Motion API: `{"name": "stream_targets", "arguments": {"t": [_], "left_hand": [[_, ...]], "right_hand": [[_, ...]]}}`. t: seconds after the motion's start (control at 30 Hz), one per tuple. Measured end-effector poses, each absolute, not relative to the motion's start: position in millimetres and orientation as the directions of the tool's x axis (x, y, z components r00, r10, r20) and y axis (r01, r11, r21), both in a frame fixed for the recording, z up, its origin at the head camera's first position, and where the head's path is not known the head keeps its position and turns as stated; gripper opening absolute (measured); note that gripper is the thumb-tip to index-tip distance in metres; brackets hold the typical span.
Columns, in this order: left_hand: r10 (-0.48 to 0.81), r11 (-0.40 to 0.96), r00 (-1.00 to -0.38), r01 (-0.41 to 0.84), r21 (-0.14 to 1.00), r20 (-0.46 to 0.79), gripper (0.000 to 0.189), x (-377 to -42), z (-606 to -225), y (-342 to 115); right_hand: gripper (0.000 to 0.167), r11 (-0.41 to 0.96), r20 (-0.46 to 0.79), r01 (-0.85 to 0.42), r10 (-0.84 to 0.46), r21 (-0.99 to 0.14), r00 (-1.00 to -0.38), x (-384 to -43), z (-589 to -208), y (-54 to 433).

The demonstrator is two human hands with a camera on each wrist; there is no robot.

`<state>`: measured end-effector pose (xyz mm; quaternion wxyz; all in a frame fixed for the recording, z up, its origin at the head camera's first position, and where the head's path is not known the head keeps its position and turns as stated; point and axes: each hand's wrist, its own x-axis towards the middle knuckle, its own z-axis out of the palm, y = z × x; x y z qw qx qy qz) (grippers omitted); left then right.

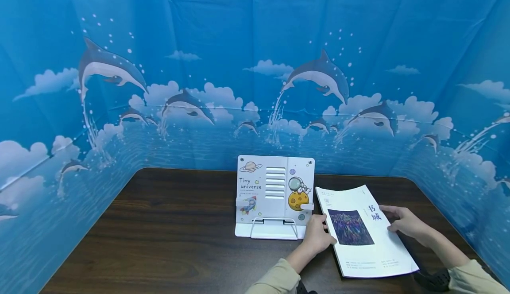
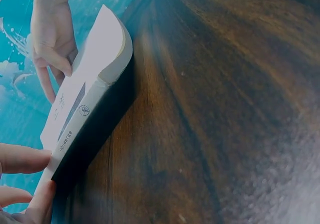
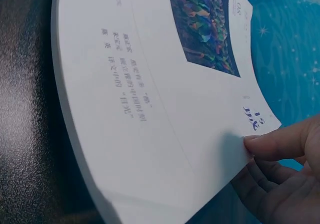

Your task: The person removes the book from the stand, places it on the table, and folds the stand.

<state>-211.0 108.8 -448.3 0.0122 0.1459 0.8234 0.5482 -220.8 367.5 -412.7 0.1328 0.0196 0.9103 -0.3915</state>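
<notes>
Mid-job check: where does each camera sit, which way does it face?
Head: on the head, facing forward and down at the book and stand; left hand, right hand and sleeves show.
Left wrist: on that wrist, looking along the spine; left fingers and right hand show.
Right wrist: on that wrist, looking across the cover; right hand shows.
Both wrist views share the book and right hand.

The book [image 1: 364, 232] is paper, its white cover smooth and mostly matt. The stand [image 1: 275, 192] looks like smooth, white-coated metal with a thin wire support [image 1: 274, 239]. The table [image 1: 179, 223] has a dark wood-grain surface, finely pebbled and shiny where lit. The backdrop [image 1: 223, 41] is creased, cloth-like sheeting; the sleeves [image 1: 279, 277] are matt cloth.
</notes>
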Motion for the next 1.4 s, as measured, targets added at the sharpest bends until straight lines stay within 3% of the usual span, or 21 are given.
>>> {"name": "stream_targets", "arguments": {"t": [0.9,1.17,1.4], "left_hand": [[0.317,0.473,-0.941,0.263,0.841,0.116,0.062,-216.7,-449.5,106.6],[0.351,0.529,-0.908,0.394,0.752,0.228,0.044,-217.8,-449.6,104.3],[0.354,0.542,-0.902,0.412,0.732,0.246,0.032,-217.0,-450.8,105.0]], "right_hand": [[0.061,0.684,-0.291,0.214,0.004,-0.697,-0.957,-222.5,-426.4,369.6],[0.060,0.694,-0.274,0.206,0.012,-0.690,-0.962,-222.7,-427.2,367.5],[0.059,0.706,-0.265,0.206,0.026,-0.678,-0.964,-220.8,-428.4,367.0]]}}
